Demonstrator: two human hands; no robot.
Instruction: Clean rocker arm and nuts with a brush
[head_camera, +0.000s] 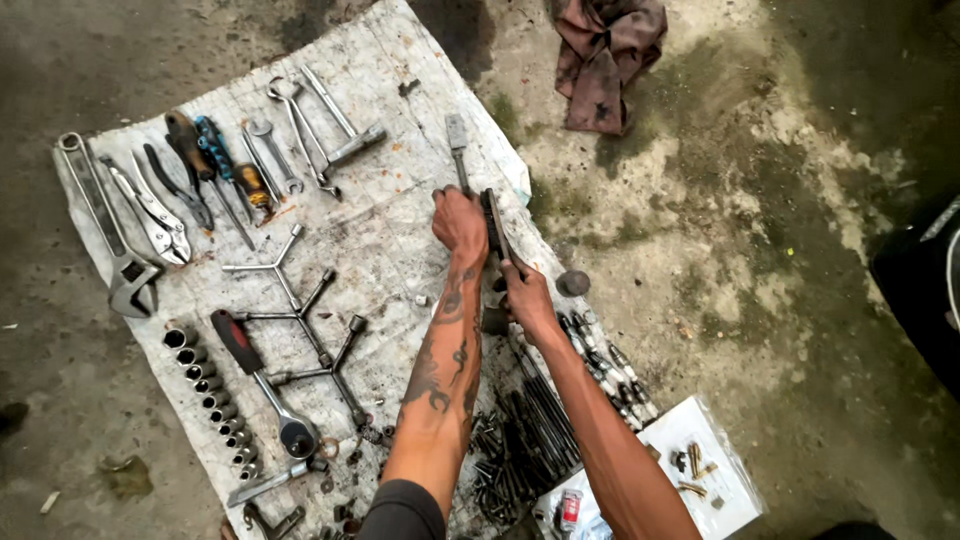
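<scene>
The left hand is closing in a fist around the upper end of a dark, flat, greasy metal part, while the right hand is gripping its lower end, fingers wrapped about the dark lump there. The part is being held between both hands, tilted, just above the right edge of a dirty white woven sack cloth that is lying spread on the stained concrete floor. Holding it at both ends is probably steadying it against twisting, though what the part exactly is I cannot tell.

The cloth is serving as a layout sheet, and the tools are lying sorted by kind, likely so each can be found at a glance. A grey pipe wrench is lying along the left edge, pliers with silver jaws beside it, then screwdrivers with blue and amber handles and several steel spanners. Three-armed Y socket wrenches are resting in the middle, a red-handled ratchet is below them, and a row of chrome sockets is running down the left. Dark bolts and long rods are heaped near the forearms.

At the lower right a white flat rectangular box lid is holding small brass-coloured fittings, and a small white tube with a red band is lying just beside it. A crumpled brown rag is lying well apart at the top.
</scene>
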